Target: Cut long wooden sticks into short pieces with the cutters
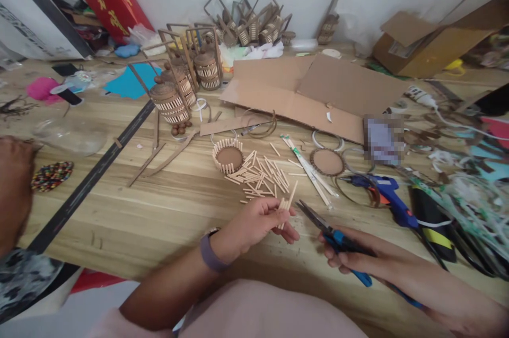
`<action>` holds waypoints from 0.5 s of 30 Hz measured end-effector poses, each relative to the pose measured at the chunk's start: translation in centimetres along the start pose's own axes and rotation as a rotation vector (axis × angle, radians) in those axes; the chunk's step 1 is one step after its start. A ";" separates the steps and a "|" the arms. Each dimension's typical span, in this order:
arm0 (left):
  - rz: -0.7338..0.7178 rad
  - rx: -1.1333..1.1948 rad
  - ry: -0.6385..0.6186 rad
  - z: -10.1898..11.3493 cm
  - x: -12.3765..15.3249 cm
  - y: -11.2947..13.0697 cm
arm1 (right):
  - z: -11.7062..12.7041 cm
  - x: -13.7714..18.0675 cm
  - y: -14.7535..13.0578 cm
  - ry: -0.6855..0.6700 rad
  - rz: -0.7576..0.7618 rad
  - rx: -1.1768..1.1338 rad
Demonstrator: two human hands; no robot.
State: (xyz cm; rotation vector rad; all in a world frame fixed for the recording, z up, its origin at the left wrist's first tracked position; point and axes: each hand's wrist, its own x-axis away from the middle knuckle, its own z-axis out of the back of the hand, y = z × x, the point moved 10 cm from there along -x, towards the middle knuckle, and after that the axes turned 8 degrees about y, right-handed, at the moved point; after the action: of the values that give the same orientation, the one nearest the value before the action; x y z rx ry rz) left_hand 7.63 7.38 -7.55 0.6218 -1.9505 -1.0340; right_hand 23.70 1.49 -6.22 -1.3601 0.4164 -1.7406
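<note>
My left hand (264,221) pinches several short wooden sticks (284,205) between thumb and fingers; one stick juts out longer than the others. In my right hand (358,253) are blue-handled long-nose pliers (318,217). Their dark jaws are slightly apart and point at the sticks, without touching them. Just beyond my left hand lies a loose heap of cut sticks (264,173). Beside the heap sits a round brown base (229,157) with short sticks standing around its rim. Another round base (326,161), without upright sticks, lies farther right.
Long sticks in clear wrap (312,173) and a blue glue gun (384,189) lie to the right. Flat cardboard (278,83) covers the middle back. Small lidded baskets (169,102) stand behind at left. Another person's hand (14,195) rests near colourful beads (52,176).
</note>
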 end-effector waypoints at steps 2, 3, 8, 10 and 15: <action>0.017 -0.008 -0.032 -0.4 0.1 -0.2 | -1.0 0.0 -0.6 -0.059 -0.006 -0.018; 0.023 -0.013 -0.051 -0.6 0.1 -0.3 | -1.4 -0.1 -1.1 -0.082 0.008 -0.024; 0.040 -0.007 -0.129 -1.5 0.3 -0.5 | -3.2 -0.5 -3.8 -0.160 0.100 -0.070; 0.043 0.005 -0.132 -1.6 0.3 -0.5 | -3.8 -0.5 -4.5 -0.199 0.132 -0.105; 0.045 0.008 -0.129 -1.6 0.3 -0.5 | -4.5 -0.4 -5.5 -0.251 0.171 -0.159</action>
State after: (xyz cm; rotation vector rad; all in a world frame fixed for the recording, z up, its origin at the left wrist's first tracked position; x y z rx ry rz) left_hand 8.82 6.23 -7.36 0.5240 -2.0714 -1.0612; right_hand 17.29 3.86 -4.20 -1.5856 0.5220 -1.4010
